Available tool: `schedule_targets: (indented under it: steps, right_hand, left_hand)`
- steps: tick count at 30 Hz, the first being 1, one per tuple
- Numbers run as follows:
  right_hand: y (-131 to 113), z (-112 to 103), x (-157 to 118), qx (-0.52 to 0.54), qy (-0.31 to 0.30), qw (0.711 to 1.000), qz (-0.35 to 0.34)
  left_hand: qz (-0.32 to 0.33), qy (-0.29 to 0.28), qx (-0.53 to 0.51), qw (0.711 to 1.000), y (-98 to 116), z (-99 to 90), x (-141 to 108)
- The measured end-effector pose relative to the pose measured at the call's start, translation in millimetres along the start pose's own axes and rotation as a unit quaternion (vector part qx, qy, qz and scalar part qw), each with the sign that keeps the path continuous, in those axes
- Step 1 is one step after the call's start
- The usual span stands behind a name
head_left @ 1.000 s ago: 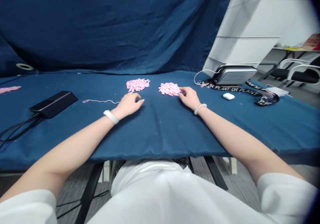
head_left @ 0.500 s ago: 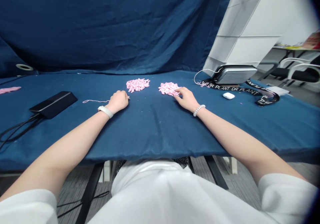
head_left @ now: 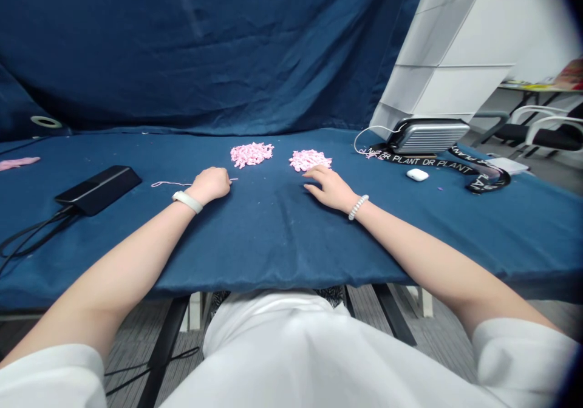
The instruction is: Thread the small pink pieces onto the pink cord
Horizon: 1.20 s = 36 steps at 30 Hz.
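My left hand (head_left: 210, 184) is closed in a fist on the blue cloth, around a thin pink string (head_left: 169, 183). The string's looped end trails out to the left, and a short tip pokes out past the fingers on the right. Beyond that hand lies a heap of small pink pieces (head_left: 251, 154). A second pink heap (head_left: 310, 160) sits to its right. Just in front of this second heap, my right hand (head_left: 331, 189) hovers or rests with thumb and fingers apart, and nothing shows between them.
On the left are a black box with cables (head_left: 99, 189) and a pink strip (head_left: 19, 163). To the right stand a silver ribbed case (head_left: 430, 137), a black lettered lanyard (head_left: 428, 161) and a white earbud case (head_left: 417, 175). A blue curtain (head_left: 228, 50) hangs behind.
My right hand has drawn back from the right heap toward the left and nearer to me, its fingers parting. My left hand has shifted slightly left, still closed on the string.
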State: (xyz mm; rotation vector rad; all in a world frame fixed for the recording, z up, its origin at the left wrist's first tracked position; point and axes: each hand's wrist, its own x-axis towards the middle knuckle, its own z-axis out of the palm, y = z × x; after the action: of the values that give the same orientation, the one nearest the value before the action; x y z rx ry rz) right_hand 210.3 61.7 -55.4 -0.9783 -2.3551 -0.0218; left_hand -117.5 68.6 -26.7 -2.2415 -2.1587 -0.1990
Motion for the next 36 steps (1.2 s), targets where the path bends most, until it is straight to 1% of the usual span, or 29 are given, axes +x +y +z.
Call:
schedule_targets:
  steps: [4, 6, 8, 10, 12, 13, 15, 19, 25, 27, 28, 29, 30, 31, 32, 34, 35, 36]
  right_hand:
    - [-10.7, -0.5, -0.9, 0.024, -0.011, 1.0, -0.012]
    - [-20.0, 0.0, -1.6, 0.043, -0.027, 0.998, -0.026]
    - [-31.3, 1.2, -2.4, 0.066, -0.047, 0.996, -0.043]
    - [-43.3, 2.4, -3.1, 0.089, -0.06, 0.993, -0.054]
    - [-54.4, 2.7, -3.7, 0.112, -0.071, 0.99, -0.058]
    - [-59.2, 2.5, -3.8, 0.12, -0.08, 0.988, -0.063]
    - [-66.5, 1.5, -4.1, 0.129, -0.093, 0.985, -0.071]
    - [-71.6, 0.4, -4.5, 0.128, -0.081, 0.986, -0.076]
    - [-70.5, -1.7, -4.3, 0.169, -0.072, 0.98, -0.082]
    - [-70.0, -5.0, -2.8, 0.198, -0.057, 0.977, -0.06]
    - [-69.4, -7.0, -1.7, 0.225, -0.051, 0.972, -0.035]
    - [-68.5, -9.0, -0.5, 0.268, -0.045, 0.962, 0.004]
    - [-67.2, -11.1, 0.9, 0.328, -0.037, 0.942, 0.057]
    - [-65.5, -13.1, 2.2, 0.403, -0.024, 0.907, 0.117]
    - [-63.3, -15.3, 3.5, 0.486, -0.008, 0.856, 0.176]
    - [-57.8, -20.5, 6.0, 0.63, 0.036, 0.729, 0.264]
    - [-54.6, -23.6, 7.1, 0.678, 0.06, 0.674, 0.287]
    - [-51.3, -27.3, 8.1, 0.711, 0.084, 0.63, 0.301]
  left_hand:
    - [0.037, 0.035, -0.047, 0.998, 18.5, -1.1, -7.7]
    - [0.072, 0.044, -0.089, 0.993, 31.2, -2.9, -15.5]
    - [0.124, 0.043, -0.17, 0.977, 46.4, -4.4, -27.2]
    - [0.189, 0.032, -0.224, 0.956, 62.9, -5.3, -42.5]
    - [0.238, 0.038, -0.237, 0.941, 78.7, -5.6, -59.1]
    - [0.258, 0.03, -0.227, 0.939, 85.6, -5.5, -66.8]
    - [0.276, 0.02, -0.199, 0.94, 96.0, -5.0, -79.3]
    - [0.302, 0.021, -0.19, 0.934, 102.9, -2.1, -89.2]
    - [0.313, 0.053, -0.17, 0.933, 100.4, 1.4, -86.8]
    - [0.315, 0.055, -0.174, 0.931, 100.2, 0.6, -86.0]
    - [0.316, 0.057, -0.175, 0.931, 99.9, -0.1, -85.5]
    - [0.316, 0.061, -0.174, 0.931, 99.6, -1.0, -84.7]
    - [0.316, 0.064, -0.169, 0.931, 99.0, -1.9, -83.8]
    - [0.317, 0.065, -0.162, 0.932, 98.3, -2.8, -82.7]
    - [0.317, 0.066, -0.153, 0.934, 97.5, -3.6, -81.5]
    - [0.319, 0.067, -0.14, 0.935, 95.8, -4.7, -79.3]
    - [0.32, 0.069, -0.136, 0.935, 95.0, -4.9, -78.4]
    - [0.32, 0.072, -0.133, 0.935, 94.5, -4.8, -77.8]
